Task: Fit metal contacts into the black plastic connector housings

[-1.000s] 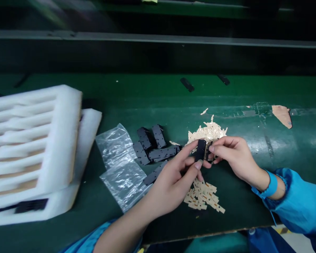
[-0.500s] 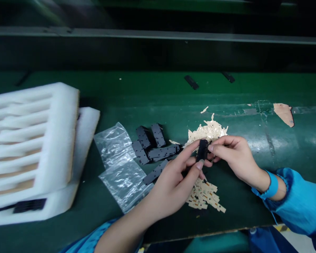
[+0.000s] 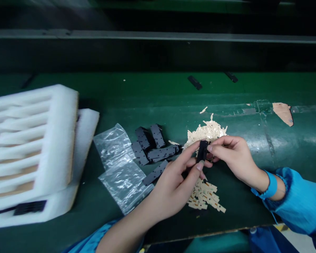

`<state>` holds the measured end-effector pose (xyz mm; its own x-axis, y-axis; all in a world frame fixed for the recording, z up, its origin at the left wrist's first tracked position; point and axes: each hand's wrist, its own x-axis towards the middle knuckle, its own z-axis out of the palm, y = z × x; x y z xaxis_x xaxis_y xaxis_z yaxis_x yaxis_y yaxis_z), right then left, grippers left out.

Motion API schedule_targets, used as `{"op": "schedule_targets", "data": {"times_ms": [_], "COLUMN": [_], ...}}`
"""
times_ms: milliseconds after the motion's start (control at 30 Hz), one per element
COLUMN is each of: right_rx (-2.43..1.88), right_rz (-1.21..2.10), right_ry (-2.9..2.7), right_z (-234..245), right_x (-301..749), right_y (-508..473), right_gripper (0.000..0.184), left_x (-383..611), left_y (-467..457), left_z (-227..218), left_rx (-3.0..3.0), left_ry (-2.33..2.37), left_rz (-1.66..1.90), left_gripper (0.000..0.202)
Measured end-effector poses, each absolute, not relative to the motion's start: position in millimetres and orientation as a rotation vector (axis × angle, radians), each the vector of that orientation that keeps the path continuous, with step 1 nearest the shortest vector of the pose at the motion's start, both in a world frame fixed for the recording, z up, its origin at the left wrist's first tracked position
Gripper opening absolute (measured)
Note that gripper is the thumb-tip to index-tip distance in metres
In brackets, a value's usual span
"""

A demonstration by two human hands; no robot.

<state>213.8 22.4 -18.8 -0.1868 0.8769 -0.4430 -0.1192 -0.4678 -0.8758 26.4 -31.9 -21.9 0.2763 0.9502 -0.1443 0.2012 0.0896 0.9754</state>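
A small black oblong plastic part is held upright by my left hand, its thumb low on the face and its index finger at the top. My right hand is closed in a pinch at the part's upper right edge. Whatever lies between those right fingertips is too small and hidden to name. Behind both hands rises a heap of cream-coloured paper-like scraps. Below them lies a pile of flat cream pieces with dark marks. Several black speckled blocks sit left of my hands.
Clear plastic bags lie left of my left forearm. Stacked white foam trays with slots fill the left side. Two black strips rest further back on the green table. A torn brown piece is at right.
My hands keep nearly the same pose around the black part. Only the camera view has shifted slightly.
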Motion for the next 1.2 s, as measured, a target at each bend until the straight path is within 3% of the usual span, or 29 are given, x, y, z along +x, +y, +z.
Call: {"op": "schedule_targets", "data": {"times_ms": [1200], "right_rx": [-1.329], "right_rz": [1.775], "right_ry": [-0.957], "right_z": [-17.3], "right_x": [214.3], "right_y": [24.5], "right_gripper": [0.012], "left_x": [26.3], "left_y": [-32.5], "left_z": [-17.7], "left_rx": [1.292], "left_ry": [1.146], "left_rz": [0.801], "left_gripper": [0.054]}}
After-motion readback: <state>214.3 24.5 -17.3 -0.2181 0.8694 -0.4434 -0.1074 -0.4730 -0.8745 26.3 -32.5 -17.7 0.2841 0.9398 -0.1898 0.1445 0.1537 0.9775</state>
